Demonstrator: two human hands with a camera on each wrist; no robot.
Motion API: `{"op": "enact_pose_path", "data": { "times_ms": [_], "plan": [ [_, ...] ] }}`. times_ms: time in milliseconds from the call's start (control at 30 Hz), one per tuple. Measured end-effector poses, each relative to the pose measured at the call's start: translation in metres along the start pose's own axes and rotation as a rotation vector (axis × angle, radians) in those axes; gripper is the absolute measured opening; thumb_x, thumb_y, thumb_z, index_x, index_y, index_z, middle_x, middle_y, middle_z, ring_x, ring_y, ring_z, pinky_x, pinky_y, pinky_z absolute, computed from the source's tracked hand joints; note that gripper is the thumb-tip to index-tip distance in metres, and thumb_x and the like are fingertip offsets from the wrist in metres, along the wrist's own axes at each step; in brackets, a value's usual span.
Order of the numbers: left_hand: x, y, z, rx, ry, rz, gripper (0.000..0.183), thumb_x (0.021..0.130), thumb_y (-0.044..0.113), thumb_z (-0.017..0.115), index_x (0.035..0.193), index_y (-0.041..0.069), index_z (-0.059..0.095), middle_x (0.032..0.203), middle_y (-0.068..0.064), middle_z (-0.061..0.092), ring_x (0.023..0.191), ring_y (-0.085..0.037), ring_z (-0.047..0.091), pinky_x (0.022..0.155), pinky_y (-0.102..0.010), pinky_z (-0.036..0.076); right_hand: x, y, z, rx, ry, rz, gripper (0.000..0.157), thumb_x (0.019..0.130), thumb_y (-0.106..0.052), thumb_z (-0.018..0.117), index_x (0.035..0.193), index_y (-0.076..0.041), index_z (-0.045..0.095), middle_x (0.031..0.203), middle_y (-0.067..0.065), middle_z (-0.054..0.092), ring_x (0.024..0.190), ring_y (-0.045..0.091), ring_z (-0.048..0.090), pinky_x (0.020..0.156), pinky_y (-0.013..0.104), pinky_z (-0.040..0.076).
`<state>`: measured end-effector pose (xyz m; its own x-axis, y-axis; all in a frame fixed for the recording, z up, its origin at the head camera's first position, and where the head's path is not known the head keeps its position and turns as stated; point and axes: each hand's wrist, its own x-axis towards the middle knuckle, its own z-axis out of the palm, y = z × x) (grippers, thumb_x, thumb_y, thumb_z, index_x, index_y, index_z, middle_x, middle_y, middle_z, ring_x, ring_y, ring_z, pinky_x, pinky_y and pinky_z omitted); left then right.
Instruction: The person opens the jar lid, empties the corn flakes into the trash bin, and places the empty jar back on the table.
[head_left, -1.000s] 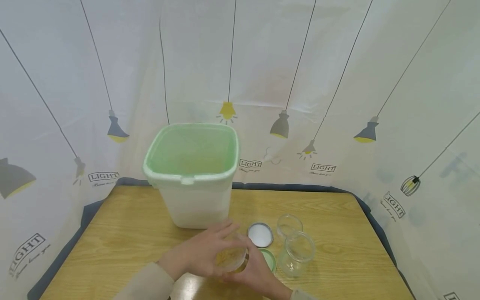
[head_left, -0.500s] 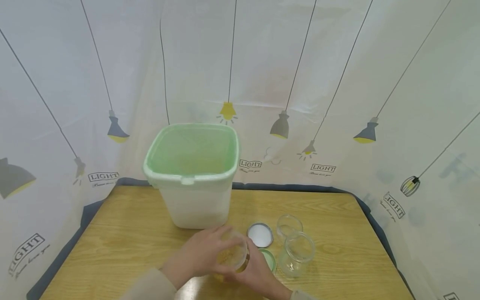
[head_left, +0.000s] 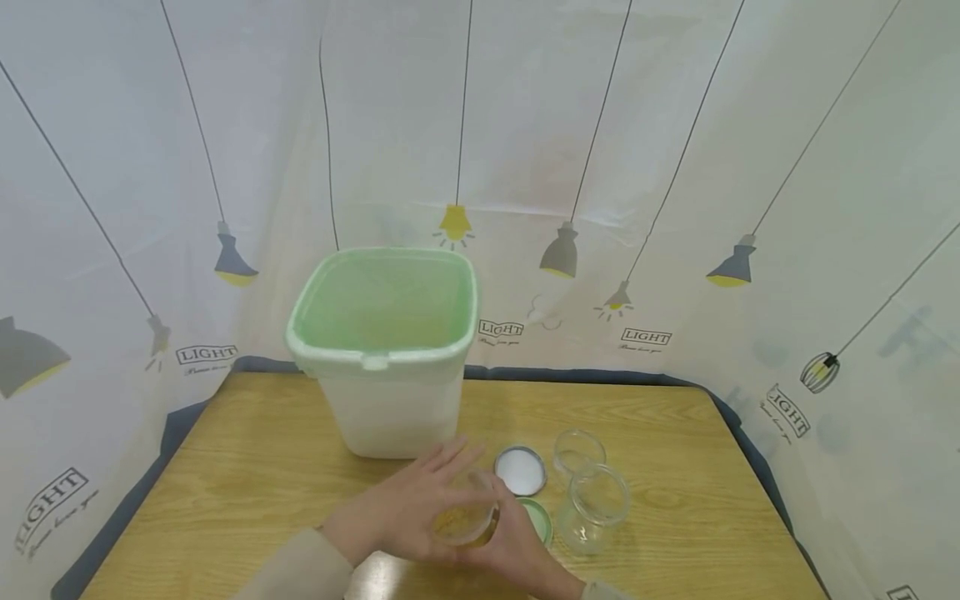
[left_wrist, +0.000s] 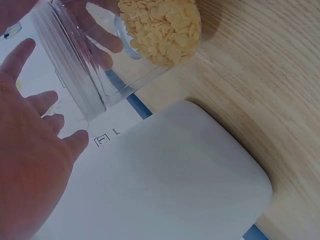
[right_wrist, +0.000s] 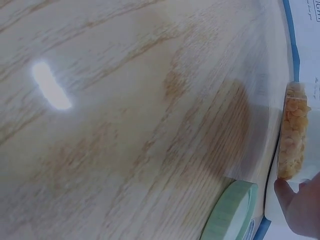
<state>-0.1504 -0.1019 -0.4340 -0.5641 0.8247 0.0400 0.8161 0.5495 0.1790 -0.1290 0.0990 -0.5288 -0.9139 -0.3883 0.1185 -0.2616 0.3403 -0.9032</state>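
A clear jar [head_left: 463, 517] part filled with pale yellow flakes [left_wrist: 165, 30] is held tilted just in front of the white bin. My right hand [head_left: 517, 546] grips it round its side, and that hand's fingers show through the clear wall in the left wrist view. My left hand [head_left: 408, 512] is at the jar's clear, ridged top end [left_wrist: 70, 65], its fingers spread and fairly straight around it. In the right wrist view, one end of the flake-filled jar and a right-hand finger [right_wrist: 300, 205] show at the right edge.
The tall white bin [head_left: 393, 408] with a green rim stands behind the hands. Right of them lie a green lid [head_left: 538, 518] and a white disc [head_left: 520, 471] with a dark rim. Beyond are a clear glass jar [head_left: 592, 521] and another clear round piece [head_left: 579, 454].
The left hand's fingers were spread a second ago, drew in closer over the jar's top half a second ago, and are spread again now. The right hand and jar have hardly moved.
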Motion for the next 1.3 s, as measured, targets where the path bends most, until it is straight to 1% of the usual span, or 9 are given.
{"op": "enact_pose_path", "data": {
  "times_ms": [233,367,533,733,800,867,1000,1133,1300],
  "plan": [
    [0.001,0.002,-0.001,-0.062,-0.069,-0.065,0.071,0.082,0.054,0.068,0.146,0.046,0.038,0.161,-0.007,0.026,0.146,-0.033,0.03,0.115,-0.054,0.033,-0.001,0.003,0.001,-0.013,0.016,-0.011,0.1,0.073,-0.046,0.083,0.152,-0.022,0.027,0.155,0.008,0.036,0.137,0.038,0.041,0.099,0.065,0.044],
    [0.002,0.003,0.0,-0.014,-0.005,-0.073,0.066,0.081,0.053,0.068,0.142,0.044,0.045,0.153,-0.006,0.04,0.139,-0.029,0.041,0.11,-0.05,0.041,0.0,0.004,0.0,-0.023,0.042,-0.039,0.095,0.072,-0.044,0.084,0.148,-0.027,0.031,0.149,0.0,0.044,0.133,0.027,0.048,0.099,0.054,0.049],
    [0.003,0.006,0.005,0.121,0.116,-0.114,0.066,0.078,0.065,0.065,0.138,0.042,0.05,0.134,-0.004,0.052,0.116,-0.023,0.055,0.09,-0.041,0.054,0.0,0.003,-0.001,-0.05,0.073,-0.048,0.089,0.072,-0.044,0.084,0.144,-0.03,0.034,0.141,-0.008,0.05,0.125,0.015,0.054,0.098,0.038,0.051],
    [0.005,0.01,0.011,0.244,0.167,-0.179,0.074,0.072,0.078,0.059,0.136,0.04,0.05,0.12,-0.005,0.055,0.1,-0.021,0.058,0.075,-0.036,0.057,0.002,0.004,0.0,-0.09,0.096,-0.074,0.084,0.076,-0.045,0.081,0.143,-0.027,0.036,0.138,-0.006,0.052,0.121,0.014,0.056,0.094,0.035,0.054],
    [0.005,0.011,0.01,0.239,0.148,-0.202,0.079,0.072,0.081,0.056,0.139,0.041,0.046,0.126,-0.009,0.055,0.107,-0.024,0.059,0.08,-0.039,0.057,0.001,0.004,0.0,-0.091,0.094,-0.079,0.087,0.075,-0.046,0.081,0.145,-0.025,0.034,0.139,-0.005,0.051,0.123,0.016,0.055,0.094,0.036,0.054],
    [0.005,0.01,0.009,0.189,0.12,-0.205,0.083,0.073,0.083,0.052,0.144,0.042,0.041,0.139,-0.011,0.049,0.122,-0.029,0.054,0.091,-0.044,0.054,0.0,0.003,0.0,-0.083,0.083,-0.062,0.093,0.073,-0.049,0.081,0.147,-0.024,0.032,0.143,-0.003,0.049,0.126,0.019,0.054,0.095,0.039,0.054],
    [0.005,0.004,0.002,0.049,0.076,-0.114,0.081,0.077,0.079,0.053,0.147,0.041,0.038,0.159,-0.011,0.029,0.146,-0.036,0.028,0.111,-0.056,0.038,0.0,0.001,-0.001,-0.046,0.059,-0.017,0.098,0.072,-0.051,0.082,0.149,-0.02,0.029,0.15,0.003,0.042,0.133,0.028,0.048,0.098,0.049,0.052],
    [0.003,0.002,-0.003,-0.013,0.039,-0.004,0.069,0.083,0.062,0.062,0.145,0.038,0.042,0.161,-0.009,0.025,0.149,-0.038,0.02,0.115,-0.061,0.028,0.001,0.003,0.0,-0.006,0.043,-0.018,0.095,0.073,-0.046,0.083,0.149,-0.024,0.03,0.152,0.004,0.039,0.135,0.031,0.045,0.101,0.057,0.047],
    [0.002,0.003,-0.004,-0.034,-0.032,-0.012,0.067,0.086,0.052,0.064,0.147,0.043,0.037,0.163,-0.009,0.02,0.148,-0.039,0.022,0.117,-0.059,0.027,0.001,0.004,0.002,0.009,0.038,0.001,0.099,0.071,-0.047,0.084,0.151,-0.031,0.026,0.153,-0.002,0.038,0.137,0.029,0.043,0.105,0.058,0.043]
  ]
}}
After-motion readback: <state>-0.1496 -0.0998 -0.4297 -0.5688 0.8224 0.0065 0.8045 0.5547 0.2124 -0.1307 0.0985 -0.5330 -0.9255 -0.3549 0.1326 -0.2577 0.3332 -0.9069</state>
